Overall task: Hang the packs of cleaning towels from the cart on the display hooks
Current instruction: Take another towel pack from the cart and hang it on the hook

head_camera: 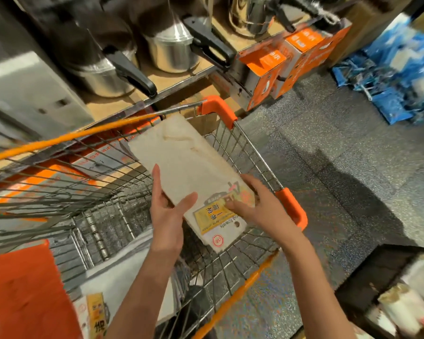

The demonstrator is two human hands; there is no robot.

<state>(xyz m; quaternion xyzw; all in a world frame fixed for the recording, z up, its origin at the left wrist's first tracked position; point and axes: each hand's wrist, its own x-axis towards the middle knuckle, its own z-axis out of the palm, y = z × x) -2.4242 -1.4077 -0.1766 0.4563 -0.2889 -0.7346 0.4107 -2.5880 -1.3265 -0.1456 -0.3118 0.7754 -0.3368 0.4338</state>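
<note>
A flat white pack of cleaning towels (189,165) with a yellow label is held above the wire cart (252,155). My left hand (168,211) holds its left edge, fingers underneath and thumb across the top near the label. My right hand (257,204) grips the labelled end from the right, fingers on the printed card. Another pack (123,285) with the same yellow label lies in the bottom of the cart, partly hidden by my left forearm. More white packs (406,304) show at the lower right, blurred. No display hooks can be made out.
Steel pots with black handles (171,50) stand on a wooden shelf behind the cart. Orange boxes (279,67) sit at the shelf's end. Blue packaged goods (397,81) lie on the grey speckled floor at right. An orange panel (22,289) fills the lower left.
</note>
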